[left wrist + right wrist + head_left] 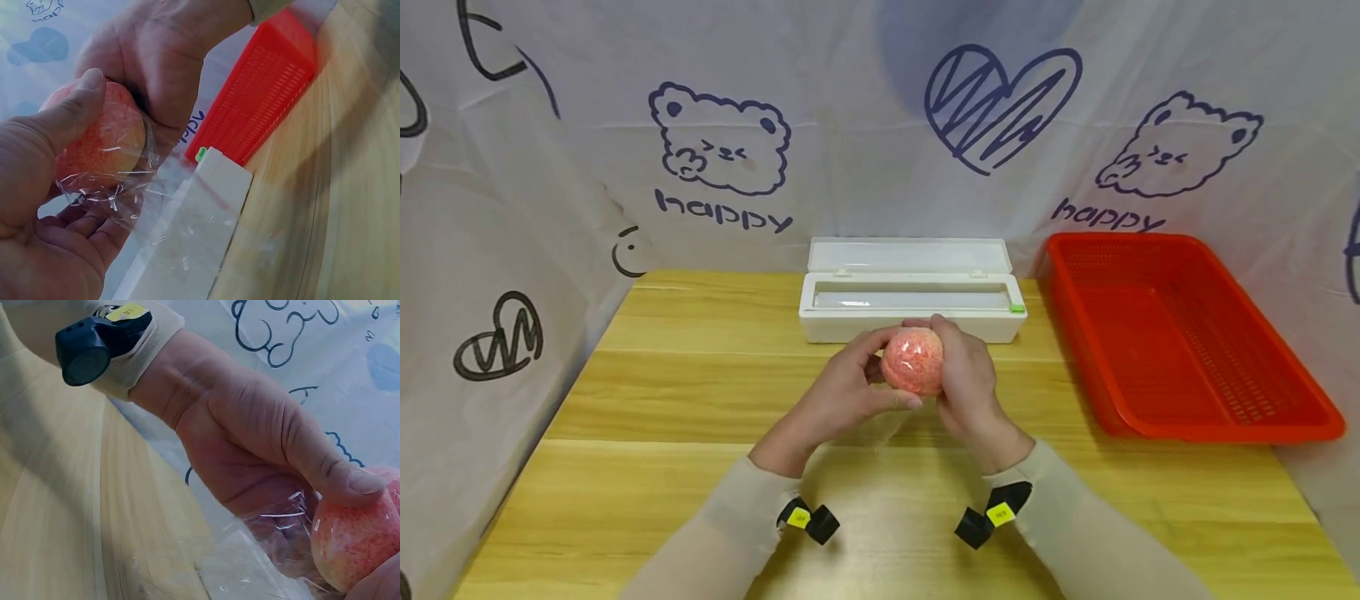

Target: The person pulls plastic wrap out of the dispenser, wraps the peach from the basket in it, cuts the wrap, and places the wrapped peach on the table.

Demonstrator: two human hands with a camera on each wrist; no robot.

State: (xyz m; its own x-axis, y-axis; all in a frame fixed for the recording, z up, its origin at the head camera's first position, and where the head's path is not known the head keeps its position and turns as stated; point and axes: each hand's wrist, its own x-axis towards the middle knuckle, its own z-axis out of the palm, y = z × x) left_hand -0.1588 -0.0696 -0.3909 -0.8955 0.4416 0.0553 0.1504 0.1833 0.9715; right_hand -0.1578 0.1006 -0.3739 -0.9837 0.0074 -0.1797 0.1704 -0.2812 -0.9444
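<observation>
Both hands hold a round pink-red peach [913, 361] above the table, in front of a white cling film box. Clear cling film [128, 200] covers the fruit, crinkled at its underside, with a loose sheet trailing off. My left hand [853, 383] grips the peach from the left, thumb across the near side and fingers curled beneath in the left wrist view. From the other side my right hand [970, 375] clasps it, the thumb [350, 481] lying on the film-covered skin. Some right fingers are hidden behind fruit and film.
The cling film box [913, 327] stands at the back of the wooden table [685, 400], lid raised, a green piece [1017, 308] at its right end. A red plastic basket [1120, 425] is on the right. White printed cloth [850, 125] hangs behind and beside the table.
</observation>
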